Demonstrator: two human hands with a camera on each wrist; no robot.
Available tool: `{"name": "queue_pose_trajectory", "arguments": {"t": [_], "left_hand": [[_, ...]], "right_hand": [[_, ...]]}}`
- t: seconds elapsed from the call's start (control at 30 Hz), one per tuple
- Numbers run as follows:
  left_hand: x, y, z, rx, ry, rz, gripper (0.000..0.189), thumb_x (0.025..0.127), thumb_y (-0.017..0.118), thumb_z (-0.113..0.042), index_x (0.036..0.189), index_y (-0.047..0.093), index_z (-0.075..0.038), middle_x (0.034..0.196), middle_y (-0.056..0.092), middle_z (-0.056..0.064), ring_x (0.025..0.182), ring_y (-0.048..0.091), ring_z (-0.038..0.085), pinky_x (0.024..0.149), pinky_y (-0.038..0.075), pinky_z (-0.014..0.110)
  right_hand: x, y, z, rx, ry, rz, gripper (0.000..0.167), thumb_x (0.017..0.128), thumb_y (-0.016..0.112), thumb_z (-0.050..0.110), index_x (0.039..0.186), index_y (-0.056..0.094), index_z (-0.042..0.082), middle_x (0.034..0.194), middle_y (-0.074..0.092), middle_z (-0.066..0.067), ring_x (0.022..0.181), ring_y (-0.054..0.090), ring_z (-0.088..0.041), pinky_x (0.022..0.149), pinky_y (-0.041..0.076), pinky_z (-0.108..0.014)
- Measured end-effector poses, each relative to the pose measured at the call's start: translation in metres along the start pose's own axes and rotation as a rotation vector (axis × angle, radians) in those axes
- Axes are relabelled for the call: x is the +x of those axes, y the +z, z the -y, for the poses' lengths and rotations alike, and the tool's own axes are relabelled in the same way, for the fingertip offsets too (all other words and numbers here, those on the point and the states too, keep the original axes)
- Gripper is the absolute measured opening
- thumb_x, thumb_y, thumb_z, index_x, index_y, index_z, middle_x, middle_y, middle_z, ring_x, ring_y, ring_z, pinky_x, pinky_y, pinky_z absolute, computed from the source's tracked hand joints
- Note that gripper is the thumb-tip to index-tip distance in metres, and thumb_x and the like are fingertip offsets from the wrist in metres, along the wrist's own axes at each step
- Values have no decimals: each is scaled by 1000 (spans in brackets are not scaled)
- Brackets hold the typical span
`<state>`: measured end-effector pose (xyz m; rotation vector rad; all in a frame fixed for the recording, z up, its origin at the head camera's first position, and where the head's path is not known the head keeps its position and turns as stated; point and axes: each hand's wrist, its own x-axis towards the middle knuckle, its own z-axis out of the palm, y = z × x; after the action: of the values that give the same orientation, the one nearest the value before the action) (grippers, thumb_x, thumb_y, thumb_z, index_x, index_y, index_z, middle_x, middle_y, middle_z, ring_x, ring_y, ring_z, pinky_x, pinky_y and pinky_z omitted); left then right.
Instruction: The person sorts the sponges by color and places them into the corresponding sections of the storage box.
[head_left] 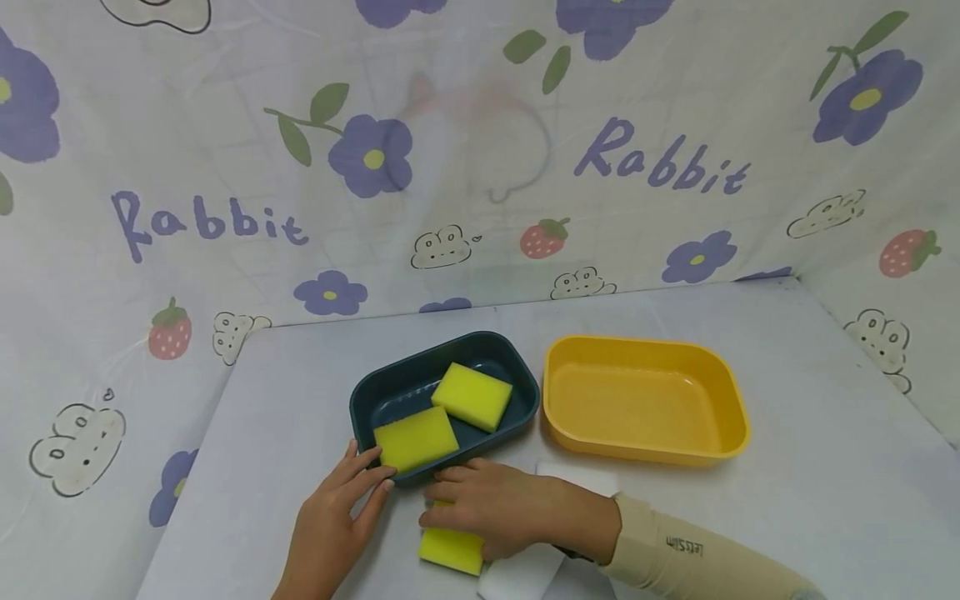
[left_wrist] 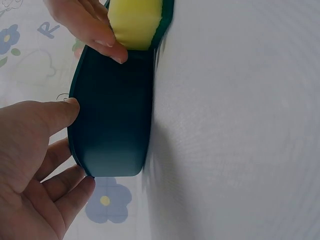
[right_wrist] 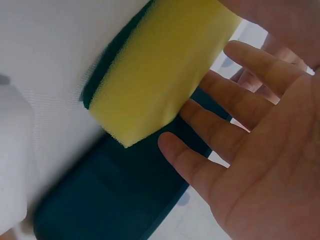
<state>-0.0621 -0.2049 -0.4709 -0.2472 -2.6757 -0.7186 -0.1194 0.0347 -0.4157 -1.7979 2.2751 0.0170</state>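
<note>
A dark teal tray point(head_left: 397, 385) holds two yellow sponges, one sponge point(head_left: 416, 439) at its left end and another sponge point(head_left: 472, 396) to the right. My left hand point(head_left: 330, 521) holds the tray's near-left corner, thumb and fingers along the rim. In front of the tray, my right hand point(head_left: 513, 507) grips a third sponge point(head_left: 452, 552) by its edges; the hand covers part of it. The right wrist view shows this sponge point(right_wrist: 160, 70) with a dark green scouring layer, beside the tray's wall.
A yellow tray point(head_left: 645, 398) with nothing in it stands right of the teal one. White objects point(head_left: 521, 575) lie under and beside my right forearm, partly hidden. A patterned curtain point(head_left: 480, 167) hangs behind the white table point(head_left: 817, 417).
</note>
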Motion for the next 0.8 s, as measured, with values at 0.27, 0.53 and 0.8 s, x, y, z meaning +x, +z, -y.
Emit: {"name": "queue_pose_trajectory", "arguments": {"t": [0.27,0.53,0.8], "left_hand": [[0,0,0,-6,0,-6,20,87,82,-18,107,79,-20,130,66,3,134,49,30,95,51,51],[0,0,-1,-9,-10,3,20,87,81,-18,108,78,-20,131,65,2,135,48,30,96,51,51],[0,0,0,-4,-1,-2,20,88,81,-19,107,78,-20,131,66,3,134,49,31,96,50,51]], "right_hand": [[2,2,1,-3,7,8,72,82,86,31,145,53,26,146,51,3,135,43,-15,111,38,-36],[5,4,1,-13,16,3,71,81,87,30,143,54,27,142,53,4,132,44,-15,108,39,-34],[6,3,3,-26,14,-4,69,80,87,28,141,55,28,139,55,4,129,46,-16,106,41,-34]]}}
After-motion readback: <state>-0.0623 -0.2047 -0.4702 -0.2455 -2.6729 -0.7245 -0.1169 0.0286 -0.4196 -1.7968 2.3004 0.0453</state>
